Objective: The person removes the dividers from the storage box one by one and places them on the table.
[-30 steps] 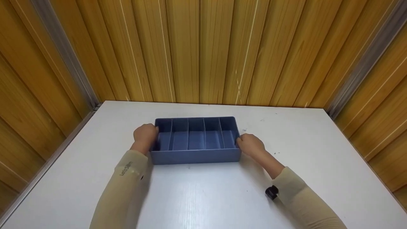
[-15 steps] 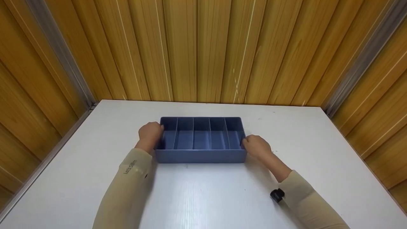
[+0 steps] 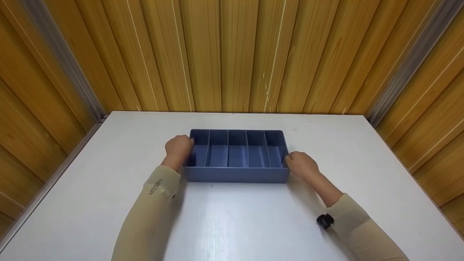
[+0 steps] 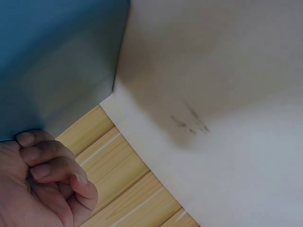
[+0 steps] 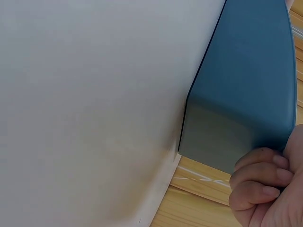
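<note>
Wood-grain panelled wall across top of frame. White table fills lower part. Blue five-compartment tray at centre, open side up; table contact unconfirmed. Tan sleeves at bottom left and right. Hands apart: left hand grips tray's left end, right hand its right end. Black object at right cuff.

Tray cropped, wrist views; marks blurred, perhaps smudges.

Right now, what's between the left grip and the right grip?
The blue five-compartment tray: the left grip holds one end, the right grip the opposite end. The head view shows the whole span.
</note>
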`<move>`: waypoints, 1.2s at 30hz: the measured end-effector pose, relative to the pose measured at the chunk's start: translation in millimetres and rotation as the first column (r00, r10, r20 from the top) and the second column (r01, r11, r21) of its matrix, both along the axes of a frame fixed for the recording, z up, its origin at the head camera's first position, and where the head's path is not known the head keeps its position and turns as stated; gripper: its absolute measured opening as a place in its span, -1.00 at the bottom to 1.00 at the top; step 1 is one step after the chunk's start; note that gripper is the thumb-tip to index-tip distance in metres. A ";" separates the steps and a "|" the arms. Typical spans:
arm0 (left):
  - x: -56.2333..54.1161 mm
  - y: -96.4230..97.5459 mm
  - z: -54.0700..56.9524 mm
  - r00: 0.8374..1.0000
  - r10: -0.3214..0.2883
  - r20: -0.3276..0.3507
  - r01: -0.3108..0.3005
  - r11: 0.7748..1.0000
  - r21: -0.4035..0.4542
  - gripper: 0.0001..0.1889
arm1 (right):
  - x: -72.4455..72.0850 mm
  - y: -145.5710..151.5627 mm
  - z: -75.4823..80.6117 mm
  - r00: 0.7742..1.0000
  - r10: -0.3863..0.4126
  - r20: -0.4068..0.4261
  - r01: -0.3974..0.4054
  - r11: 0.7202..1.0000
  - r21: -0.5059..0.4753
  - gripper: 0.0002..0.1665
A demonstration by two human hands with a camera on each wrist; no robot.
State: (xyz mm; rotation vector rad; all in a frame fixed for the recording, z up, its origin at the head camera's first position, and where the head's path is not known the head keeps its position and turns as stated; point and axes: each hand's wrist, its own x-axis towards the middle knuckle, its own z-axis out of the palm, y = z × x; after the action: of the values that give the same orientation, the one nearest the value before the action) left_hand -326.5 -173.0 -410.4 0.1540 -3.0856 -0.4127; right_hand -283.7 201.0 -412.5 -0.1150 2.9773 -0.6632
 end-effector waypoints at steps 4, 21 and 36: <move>-5.4 7.2 5.4 1.000 -0.001 0.021 0.001 1.000 0.010 -0.52 | -1.6 6.0 5.4 1.000 -0.008 0.000 0.008 1.000 0.003 -0.53; -9.2 23.6 0.7 0.999 0.010 0.035 -0.010 1.000 0.008 -0.51 | 1.9 20.4 3.3 1.000 -0.011 0.005 0.011 1.000 -0.014 -0.52; -8.9 26.7 -0.3 0.999 0.018 0.046 -0.019 1.000 0.011 -0.50 | 0.5 22.8 4.0 1.000 -0.020 0.020 0.020 1.000 -0.009 -0.53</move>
State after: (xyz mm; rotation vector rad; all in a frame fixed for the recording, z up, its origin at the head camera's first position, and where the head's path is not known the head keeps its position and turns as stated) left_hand -335.4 -146.3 -410.7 0.1946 -3.1244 -0.4328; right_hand -283.2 223.9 -408.5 -0.0793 2.9606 -0.6755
